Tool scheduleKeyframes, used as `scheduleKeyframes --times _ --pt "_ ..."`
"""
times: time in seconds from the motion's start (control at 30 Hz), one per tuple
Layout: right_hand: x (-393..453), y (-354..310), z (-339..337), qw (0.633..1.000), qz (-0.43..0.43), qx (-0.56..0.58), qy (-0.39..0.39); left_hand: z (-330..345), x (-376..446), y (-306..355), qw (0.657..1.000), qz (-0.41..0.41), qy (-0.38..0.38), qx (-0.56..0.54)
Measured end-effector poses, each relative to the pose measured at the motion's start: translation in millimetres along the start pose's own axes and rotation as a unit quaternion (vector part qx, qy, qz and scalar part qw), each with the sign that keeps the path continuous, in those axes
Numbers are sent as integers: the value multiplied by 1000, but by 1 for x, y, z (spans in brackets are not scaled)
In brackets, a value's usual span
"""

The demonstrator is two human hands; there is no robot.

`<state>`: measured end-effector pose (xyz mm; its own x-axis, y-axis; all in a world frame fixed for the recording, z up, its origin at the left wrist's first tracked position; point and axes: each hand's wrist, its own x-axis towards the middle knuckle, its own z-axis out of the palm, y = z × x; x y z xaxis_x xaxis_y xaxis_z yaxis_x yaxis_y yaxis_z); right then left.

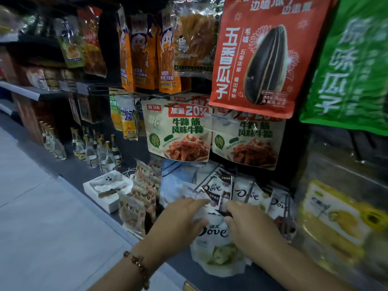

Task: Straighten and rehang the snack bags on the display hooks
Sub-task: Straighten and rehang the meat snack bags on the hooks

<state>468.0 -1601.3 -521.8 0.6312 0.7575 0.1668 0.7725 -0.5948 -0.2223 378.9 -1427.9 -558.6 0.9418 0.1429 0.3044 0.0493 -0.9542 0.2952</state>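
A white Dove bag with a green picture hangs low on the rack, in front of me. My left hand grips its upper left edge, and my right hand pinches its top right corner. More Dove bags hang on hooks just behind, some of them tilted. Two pale beef-tendon snack bags hang one row above. A red sunflower-seed bag hangs above those.
A green seed bag and a yellow packet hang at the right. Orange snack bags hang upper middle. Glass bottles and a white box stand on the low shelf at left. Grey floor lies to the left.
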Motion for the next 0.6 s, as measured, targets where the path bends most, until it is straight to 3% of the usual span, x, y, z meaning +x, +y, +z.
scheduleKeyframes --times 0.17,0.27,0.37,0.6 --pt "-31 23 28 999 21 31 9 40 -17 21 994 -38 -29 -98" --pt "-53 41 51 998 56 40 -5 70 -21 32 994 -43 -45 -90" --pt "-71 65 60 988 107 113 -18 87 -11 46 997 -4 -45 -70" --pt "-91 111 64 956 194 218 26 119 15 71 990 28 -37 -135"
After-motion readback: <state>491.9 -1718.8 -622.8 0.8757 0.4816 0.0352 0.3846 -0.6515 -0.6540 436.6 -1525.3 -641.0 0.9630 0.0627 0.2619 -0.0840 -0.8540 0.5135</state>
